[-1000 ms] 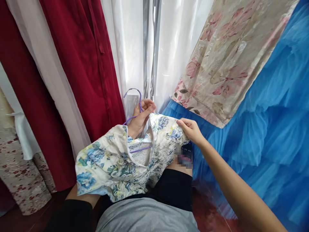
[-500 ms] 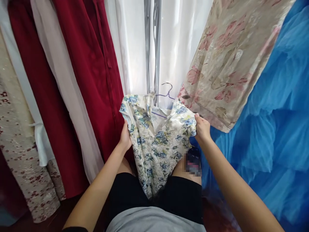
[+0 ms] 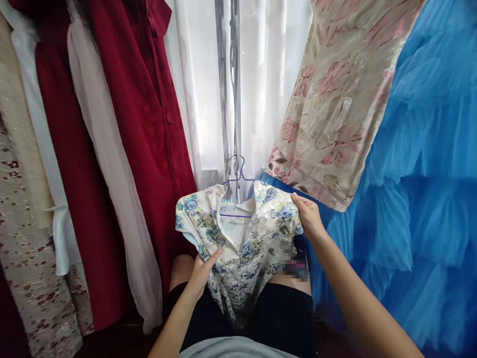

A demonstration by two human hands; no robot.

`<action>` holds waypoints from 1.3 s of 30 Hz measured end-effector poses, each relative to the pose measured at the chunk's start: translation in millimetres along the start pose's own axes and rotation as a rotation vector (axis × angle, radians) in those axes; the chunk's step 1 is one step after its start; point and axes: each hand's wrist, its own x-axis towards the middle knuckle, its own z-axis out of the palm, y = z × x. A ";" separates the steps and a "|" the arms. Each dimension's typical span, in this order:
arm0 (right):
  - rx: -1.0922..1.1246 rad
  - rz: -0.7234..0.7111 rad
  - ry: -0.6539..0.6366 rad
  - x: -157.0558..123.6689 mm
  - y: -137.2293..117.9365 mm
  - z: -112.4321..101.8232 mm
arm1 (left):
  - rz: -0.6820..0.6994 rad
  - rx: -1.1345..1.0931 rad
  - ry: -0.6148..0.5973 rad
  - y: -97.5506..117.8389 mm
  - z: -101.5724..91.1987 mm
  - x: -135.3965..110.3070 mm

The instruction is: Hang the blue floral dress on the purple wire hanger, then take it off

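A short-sleeved white top with blue flowers [image 3: 248, 248] hangs on a thin purple clothes hanger [image 3: 242, 176], whose hook rises above the open neckline. The lower part of the top drapes between my thighs. My left hand [image 3: 203, 272] grips the top's left front side below the sleeve, thumb on the outer face and fingers hidden behind the cloth. At the edge of the opposite sleeve, my right hand [image 3: 308, 213] pinches the fabric between thumb and fingers.
Dark red dresses [image 3: 137, 149] and a pale pink garment [image 3: 108, 149] hang at the left. Beige cloth with pink flowers [image 3: 328, 114] and a ruffled blue dress [image 3: 417, 214] hang at the right. White curtains [image 3: 261, 89] and grey metal poles [image 3: 227, 74] stand behind. A phone [image 3: 300, 251] lies on my right thigh.
The top and hanger have come lower and nearer to me. My left hand has shifted from under the sleeve to the front of the top. My right hand keeps its sleeve.
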 end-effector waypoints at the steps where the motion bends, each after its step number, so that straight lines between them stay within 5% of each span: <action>1: 0.009 -0.014 0.021 2.5 -0.5 0.4 | 0.020 -0.016 0.020 3.9 5.1 1.6; 7: 0.070 -0.025 0.163 25.9 -16.2 12.0 | 0.155 -0.050 -0.071 46.0 30.1 24.0; 12: 0.030 -0.022 0.078 30.1 -24.6 37.8 | 0.199 -0.052 -0.021 59.6 30.9 35.7; 17: -0.008 0.043 -0.050 15.2 -21.9 35.4 | 0.185 -0.015 -0.037 55.4 14.7 31.1; 22: -0.058 0.094 -0.092 1.0 -0.1 16.9 | 0.102 -0.018 0.045 25.0 -1.4 12.1; 27: -0.174 -0.187 0.275 -26.4 38.7 -16.3 | 0.156 -0.072 0.194 0.1 -7.5 -13.9; 31: -0.115 -0.211 0.640 -80.1 80.0 -21.8 | 0.166 -0.029 0.180 -11.4 4.3 -32.0; 33: -0.077 -0.106 0.540 -108.1 94.0 -1.9 | 0.165 -0.014 0.166 -17.2 13.4 -39.6; 36: -0.130 0.206 -0.077 -132.4 98.2 44.0 | 0.165 0.036 0.135 -24.9 23.9 -49.0; 39: -0.165 0.202 -0.276 -131.2 93.6 77.3 | 0.161 0.079 0.132 -29.1 26.9 -54.6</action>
